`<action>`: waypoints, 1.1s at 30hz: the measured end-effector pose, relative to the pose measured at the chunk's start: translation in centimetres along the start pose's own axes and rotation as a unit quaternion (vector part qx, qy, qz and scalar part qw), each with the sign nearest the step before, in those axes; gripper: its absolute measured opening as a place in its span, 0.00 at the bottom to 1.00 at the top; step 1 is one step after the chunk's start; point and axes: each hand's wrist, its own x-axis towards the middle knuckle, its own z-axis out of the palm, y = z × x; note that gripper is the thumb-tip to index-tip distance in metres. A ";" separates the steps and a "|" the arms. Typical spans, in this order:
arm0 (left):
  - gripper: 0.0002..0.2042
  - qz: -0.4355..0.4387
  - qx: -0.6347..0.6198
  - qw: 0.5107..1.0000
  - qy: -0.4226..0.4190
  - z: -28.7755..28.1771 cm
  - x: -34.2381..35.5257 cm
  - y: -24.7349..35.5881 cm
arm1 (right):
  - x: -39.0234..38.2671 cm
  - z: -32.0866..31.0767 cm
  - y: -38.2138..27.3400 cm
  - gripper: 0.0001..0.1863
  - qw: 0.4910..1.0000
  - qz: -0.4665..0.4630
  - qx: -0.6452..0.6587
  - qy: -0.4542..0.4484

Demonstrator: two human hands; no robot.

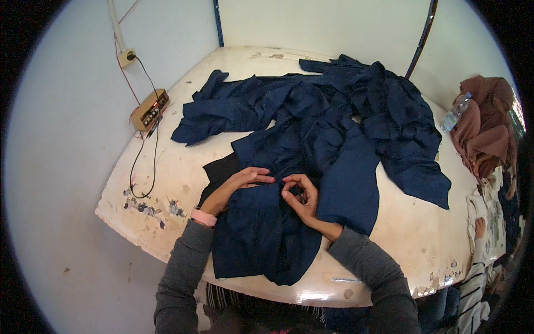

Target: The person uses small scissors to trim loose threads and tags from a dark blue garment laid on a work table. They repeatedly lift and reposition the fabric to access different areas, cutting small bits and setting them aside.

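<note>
A navy cloth piece (250, 234) lies on the pale table in front of me, its lower end close to the near edge. My left hand (247, 178), with a pink band at its wrist, rests on the upper edge of this piece with the fingers stretched out; its thumb is hidden. Just to the right, my right hand (303, 199) has curled fingers, with thumb and forefinger closed around a fold of the cloth. The two hands' fingertips nearly meet. Black cloth (219, 172) shows beneath my left wrist. More navy pieces (317, 106) lie crumpled beyond my hands.
On the left, a brown box with knobs and a red light (150, 110) is wired to a wall socket (128, 57). A clear bottle (456, 114) lies by brown fabric (484, 125) at right. Another person's striped sleeve (474, 281) reaches in there. Walls border the table's left and back.
</note>
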 end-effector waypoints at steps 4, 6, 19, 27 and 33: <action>0.25 -0.036 -0.046 0.994 -0.097 -1.1 -0.7 -0.1 | 0.3 -0.4 -1.0 0.18 0.997 -0.005 -0.061 -0.050; 0.27 -0.082 -0.025 0.992 -0.093 -0.6 -0.4 0.4 | 0.0 -0.8 -0.8 0.20 0.994 -0.025 -0.097 -0.045; 0.26 0.033 -0.120 0.979 0.160 3.0 -0.3 0.2 | -1.9 2.8 -7.3 0.19 0.987 -0.019 -0.006 -0.161; 0.35 0.027 -0.305 0.952 -0.012 2.0 -0.3 0.1 | -1.5 2.0 -3.6 0.16 0.991 0.067 -0.031 -0.116; 0.36 0.052 -0.373 0.926 -0.033 2.5 0.2 -0.2 | -1.8 1.9 -2.9 0.16 0.993 0.039 -0.016 -0.111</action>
